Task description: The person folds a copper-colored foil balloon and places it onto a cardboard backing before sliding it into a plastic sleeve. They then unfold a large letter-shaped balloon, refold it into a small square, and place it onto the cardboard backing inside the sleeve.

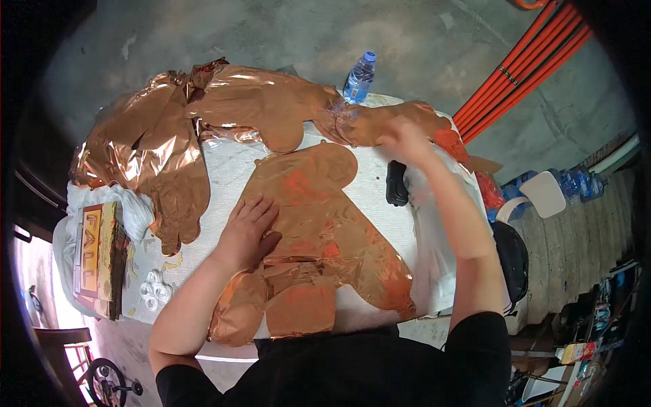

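Note:
A flat copper-coloured foil piece (312, 203) with rounded lobes lies on the white-covered table in front of me. My left hand (255, 227) rests on its left side, palm down with the fingers spread. Over the foil at the table's far right edge is my right hand (405, 141), smeared by motion, so its fingers cannot be made out. More crumpled copper foil (251, 98) stretches along the far edge, and a shiny heap (149, 142) of it lies at the left. A black object (397, 183) sits right of the flat piece.
A water bottle (361, 78) stands at the far edge. Books (100, 261), white bags (129, 203) and small white rolls (156, 290) are at the left. Clear plastic (434, 237) covers the right side. Orange poles (522, 68) and a black bag (510, 261) lie beyond.

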`<state>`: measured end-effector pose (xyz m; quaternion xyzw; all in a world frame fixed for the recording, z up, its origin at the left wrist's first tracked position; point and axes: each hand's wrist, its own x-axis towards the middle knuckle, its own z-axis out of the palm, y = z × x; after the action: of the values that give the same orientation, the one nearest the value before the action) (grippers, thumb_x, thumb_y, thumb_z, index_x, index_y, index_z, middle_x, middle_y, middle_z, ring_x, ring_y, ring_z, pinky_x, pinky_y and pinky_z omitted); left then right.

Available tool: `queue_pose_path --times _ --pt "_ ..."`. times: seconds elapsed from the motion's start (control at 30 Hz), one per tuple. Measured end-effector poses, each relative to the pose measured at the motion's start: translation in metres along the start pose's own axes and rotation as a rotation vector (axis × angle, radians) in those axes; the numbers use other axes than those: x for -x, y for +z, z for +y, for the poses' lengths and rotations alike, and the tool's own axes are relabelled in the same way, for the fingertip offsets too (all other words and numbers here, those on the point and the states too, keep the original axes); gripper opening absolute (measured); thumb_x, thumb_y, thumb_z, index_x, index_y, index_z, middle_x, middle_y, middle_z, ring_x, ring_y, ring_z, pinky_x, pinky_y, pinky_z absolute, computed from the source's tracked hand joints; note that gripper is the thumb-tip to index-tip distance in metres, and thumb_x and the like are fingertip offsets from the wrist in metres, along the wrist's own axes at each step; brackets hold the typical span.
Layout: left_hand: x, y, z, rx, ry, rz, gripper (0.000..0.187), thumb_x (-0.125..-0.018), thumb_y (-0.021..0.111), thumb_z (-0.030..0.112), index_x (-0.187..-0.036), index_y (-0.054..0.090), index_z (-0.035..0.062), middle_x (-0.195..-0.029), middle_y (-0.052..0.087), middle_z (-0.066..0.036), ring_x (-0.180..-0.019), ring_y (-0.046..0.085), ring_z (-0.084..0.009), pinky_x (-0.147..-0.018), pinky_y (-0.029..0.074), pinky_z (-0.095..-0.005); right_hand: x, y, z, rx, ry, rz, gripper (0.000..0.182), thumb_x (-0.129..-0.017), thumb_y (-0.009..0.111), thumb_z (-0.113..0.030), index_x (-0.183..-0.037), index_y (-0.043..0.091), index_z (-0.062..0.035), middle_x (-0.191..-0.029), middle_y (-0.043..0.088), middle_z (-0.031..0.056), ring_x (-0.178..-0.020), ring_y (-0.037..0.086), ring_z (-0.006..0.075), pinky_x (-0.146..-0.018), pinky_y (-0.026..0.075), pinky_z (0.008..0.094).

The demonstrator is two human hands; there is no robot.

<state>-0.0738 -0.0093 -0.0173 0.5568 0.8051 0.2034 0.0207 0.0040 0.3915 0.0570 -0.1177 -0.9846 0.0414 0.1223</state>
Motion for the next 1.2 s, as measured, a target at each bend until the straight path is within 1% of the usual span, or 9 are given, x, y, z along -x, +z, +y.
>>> queue_pose_path --times 0.17,0.23,0.47,0.67,0.73,0.93,1.07,1.13,1.2 --pt "0.001 -0.001 0.001 0.019 -0.002 0.017 0.051 -0.085 0.063 0.025 -0.128 0.050 0.0029 -0.137 0.044 -0.017 -0.130 0.037 -0.0345 -0.110 0.026 -0.0454 -0.020 0.051 -0.049 -0.155 0.050 0.078 0.034 -0.077 0.067 -0.033 -0.093 0.067 -0.0029 -0.093 0.065 0.0204 -0.087 0.063 0.0373 -0.075 0.051 0.0443" --pt "0.001 0.000 0.001 0.018 -0.001 0.023 0.050 -0.085 0.063 0.025 -0.129 0.050 0.0031 -0.137 0.045 -0.016 -0.130 0.037 -0.0345 -0.110 0.026 -0.0452 -0.029 0.055 -0.056 0.123 0.112 -0.093 0.029 -0.076 0.066 -0.030 -0.089 0.069 -0.0049 -0.084 0.066 0.0177 -0.082 0.064 0.0369 -0.071 0.052 0.0444" --pt "0.002 0.002 -0.001 0.043 -0.004 0.037 0.051 -0.084 0.064 0.024 -0.129 0.050 0.0048 -0.137 0.045 -0.015 -0.131 0.037 -0.0338 -0.110 0.026 -0.0453 -0.053 0.078 -0.029 0.110 0.052 -0.053 0.016 -0.071 0.068 -0.021 -0.079 0.073 -0.0085 -0.080 0.068 0.0167 -0.073 0.066 0.0337 -0.068 0.053 0.0429" --pt "0.001 0.004 -0.003 0.036 -0.008 0.026 0.053 -0.083 0.064 0.024 -0.129 0.049 0.0042 -0.138 0.045 -0.014 -0.131 0.036 -0.0324 -0.109 0.026 -0.0454 -0.051 0.075 -0.006 -0.341 0.196 -0.152 0.016 -0.070 0.073 -0.012 -0.072 0.067 0.0025 -0.070 0.067 0.0165 -0.060 0.066 0.0260 -0.054 0.051 0.0377" --pt "0.001 0.002 -0.002 0.042 -0.009 0.027 0.053 -0.083 0.064 0.024 -0.129 0.049 0.0040 -0.137 0.045 -0.015 -0.131 0.037 -0.0322 -0.109 0.026 -0.0454 -0.048 0.082 0.004 -0.663 0.299 -0.052 0.019 -0.074 0.074 -0.012 -0.064 0.060 -0.0050 -0.065 0.064 0.0046 -0.058 0.061 0.0142 -0.054 0.048 0.0282" --pt "0.001 0.003 -0.003 0.038 -0.005 0.024 0.053 -0.083 0.063 0.025 -0.129 0.049 0.0038 -0.138 0.044 -0.015 -0.131 0.036 -0.0325 -0.109 0.026 -0.0457 -0.047 0.078 0.007 -1.266 0.629 -0.144 0.025 -0.077 0.073 -0.009 -0.066 0.051 -0.0095 -0.065 0.059 0.0018 -0.058 0.057 0.0117 -0.049 0.043 0.0287" --pt "0.000 0.000 -0.001 0.044 -0.020 0.003 0.053 -0.084 0.062 0.025 -0.130 0.049 0.0036 -0.138 0.044 -0.015 -0.132 0.035 -0.0329 -0.110 0.025 -0.0457 -0.050 0.095 0.013 -0.804 0.433 0.054 0.018 -0.078 0.070 -0.008 -0.072 0.054 -0.0075 -0.070 0.062 0.0084 -0.063 0.063 0.0195 -0.054 0.047 0.0346" --pt "0.000 -0.001 0.000 0.046 -0.023 -0.001 0.053 -0.084 0.062 0.025 -0.130 0.048 0.0034 -0.138 0.044 -0.015 -0.132 0.035 -0.0329 -0.110 0.025 -0.0458 -0.040 0.084 -0.019 -0.338 0.062 0.334 0.006 -0.080 0.061 -0.005 -0.074 0.059 -0.0071 -0.079 0.066 0.0121 -0.068 0.064 0.0295 -0.061 0.050 0.0392" --pt "0.001 -0.001 0.000 0.048 -0.022 -0.009 0.053 -0.084 0.062 0.025 -0.130 0.048 0.0033 -0.138 0.044 -0.015 -0.133 0.034 -0.0329 -0.111 0.024 -0.0458 -0.029 0.072 -0.038 -0.157 -0.042 0.256 0.004 -0.080 0.059 -0.006 -0.080 0.062 -0.0086 -0.083 0.065 0.0141 -0.073 0.064 0.0329 -0.065 0.050 0.0422"
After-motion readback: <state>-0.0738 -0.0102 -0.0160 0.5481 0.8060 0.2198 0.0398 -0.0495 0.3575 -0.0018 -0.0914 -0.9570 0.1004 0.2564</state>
